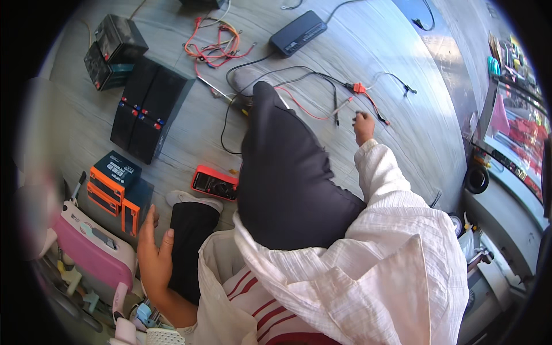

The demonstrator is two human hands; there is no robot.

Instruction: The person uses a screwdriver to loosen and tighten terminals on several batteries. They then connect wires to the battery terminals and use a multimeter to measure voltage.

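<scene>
My left hand [155, 259] is held with its fingers stretched out and nothing in it, beside the black and orange batteries [138, 198]. Out past my right knee, my right hand [363, 127] has its fingers curled in; whether anything is in them is hidden. Close to it lie a red probe [343, 107] and a black probe [336, 106] with thin leads. A red clip [359, 88] on a cable sits just beyond. The red-cased multimeter [215, 183] rests on the floor between my legs.
Black batteries [150, 109] stand together at the left, with more dusty ones [119, 40] behind. A black power adapter [298, 33] and tangled red wires [218, 46] lie on the floor ahead. A pink folded frame [92, 247] is near left; a glass display case [514, 129] is right.
</scene>
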